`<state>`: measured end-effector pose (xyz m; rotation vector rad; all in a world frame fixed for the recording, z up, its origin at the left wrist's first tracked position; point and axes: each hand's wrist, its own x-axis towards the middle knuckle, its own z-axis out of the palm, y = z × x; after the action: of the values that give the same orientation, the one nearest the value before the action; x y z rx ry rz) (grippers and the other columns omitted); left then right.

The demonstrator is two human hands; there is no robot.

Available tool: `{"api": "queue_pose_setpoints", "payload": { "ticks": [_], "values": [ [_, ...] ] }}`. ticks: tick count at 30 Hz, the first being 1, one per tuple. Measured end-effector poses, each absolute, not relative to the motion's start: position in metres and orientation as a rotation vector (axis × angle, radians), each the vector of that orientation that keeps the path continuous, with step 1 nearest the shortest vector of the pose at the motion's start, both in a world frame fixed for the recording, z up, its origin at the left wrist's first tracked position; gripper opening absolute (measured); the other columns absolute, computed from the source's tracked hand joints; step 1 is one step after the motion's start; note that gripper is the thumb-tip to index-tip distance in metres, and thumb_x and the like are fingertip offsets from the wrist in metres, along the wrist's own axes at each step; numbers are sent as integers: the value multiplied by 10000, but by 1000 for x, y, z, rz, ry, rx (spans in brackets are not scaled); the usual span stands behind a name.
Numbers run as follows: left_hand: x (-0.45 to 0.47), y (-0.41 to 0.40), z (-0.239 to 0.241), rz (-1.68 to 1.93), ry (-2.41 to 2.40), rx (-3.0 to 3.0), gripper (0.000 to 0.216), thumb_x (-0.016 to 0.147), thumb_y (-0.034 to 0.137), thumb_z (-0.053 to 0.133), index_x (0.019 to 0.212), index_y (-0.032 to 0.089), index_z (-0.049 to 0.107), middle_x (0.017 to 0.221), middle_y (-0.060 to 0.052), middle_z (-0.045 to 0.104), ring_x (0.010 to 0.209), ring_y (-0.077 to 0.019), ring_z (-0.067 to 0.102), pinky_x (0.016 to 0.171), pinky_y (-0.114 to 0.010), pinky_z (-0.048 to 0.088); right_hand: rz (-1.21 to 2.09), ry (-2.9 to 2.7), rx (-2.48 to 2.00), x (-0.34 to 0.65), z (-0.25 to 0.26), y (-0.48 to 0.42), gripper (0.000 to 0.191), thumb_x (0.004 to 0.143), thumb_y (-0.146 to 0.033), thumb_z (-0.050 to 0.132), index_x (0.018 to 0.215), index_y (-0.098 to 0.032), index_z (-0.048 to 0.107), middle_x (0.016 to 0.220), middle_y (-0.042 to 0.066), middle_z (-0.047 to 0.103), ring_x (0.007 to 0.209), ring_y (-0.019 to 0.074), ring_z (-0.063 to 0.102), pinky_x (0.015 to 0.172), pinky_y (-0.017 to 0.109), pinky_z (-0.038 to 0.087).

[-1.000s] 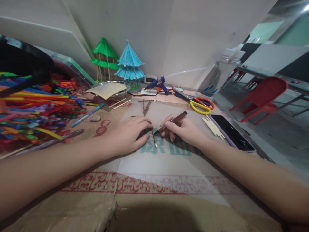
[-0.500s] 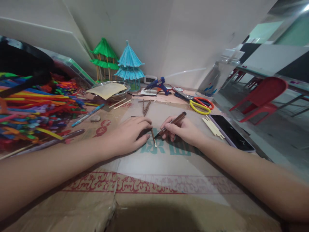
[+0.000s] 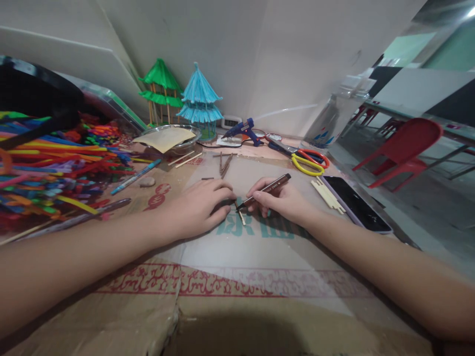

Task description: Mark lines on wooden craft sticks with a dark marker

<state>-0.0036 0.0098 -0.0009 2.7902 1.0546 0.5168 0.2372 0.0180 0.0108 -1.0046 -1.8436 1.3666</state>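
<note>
My right hand (image 3: 282, 200) is closed round a brown marker pen (image 3: 265, 190), whose tip rests on a short wooden stick (image 3: 241, 215) lying on the cardboard sheet (image 3: 256, 257). My left hand (image 3: 198, 206) lies palm down on the cardboard with its fingertips pinning the stick's far end. The part of the stick near the pen tip is brown; the nearer part is pale wood.
Brown-coloured sticks (image 3: 224, 163), pale sticks (image 3: 328, 194), a phone (image 3: 356, 202), yellow-and-red scissors (image 3: 309, 160), a blue glue gun (image 3: 243, 129) and a clear bottle (image 3: 336, 116) lie beyond. Two paper pagodas (image 3: 198, 101), a metal bowl (image 3: 170, 138) and a pile of coloured pipe cleaners (image 3: 52, 163) sit left.
The pen tip has shifted a little along the stick and the pen's back end has swung slightly right. My left hand has stayed on the stick.
</note>
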Motion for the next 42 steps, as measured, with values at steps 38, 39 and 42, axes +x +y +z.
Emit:
{"api": "queue_pose_setpoints", "payload": {
  "ticks": [38,39,42],
  "values": [
    [-3,9,-3,540,1077,2800,258,975,313,459,1125,182,622,1241,-105,612,1154,-263,589,1000,-447,488,1421,-1837,-1071,233,17,14,260,818,-402,697,801,-177,569,615,-5,668,440,76,524,417,197,423],
    [-3,9,-3,539,1077,2798,258,976,315,458,1123,181,622,1240,-106,613,1154,-263,589,1002,-446,487,1424,-1851,-1069,234,18,14,256,823,-399,695,801,-173,576,614,-2,668,445,78,528,422,198,426],
    [-3,9,-3,540,1079,2786,261,980,320,453,1115,177,624,1229,-108,617,1156,-265,589,1005,-448,482,1452,-1886,-1050,235,18,14,269,819,-406,700,784,-164,587,612,14,671,472,91,557,437,204,432]
  ]
}}
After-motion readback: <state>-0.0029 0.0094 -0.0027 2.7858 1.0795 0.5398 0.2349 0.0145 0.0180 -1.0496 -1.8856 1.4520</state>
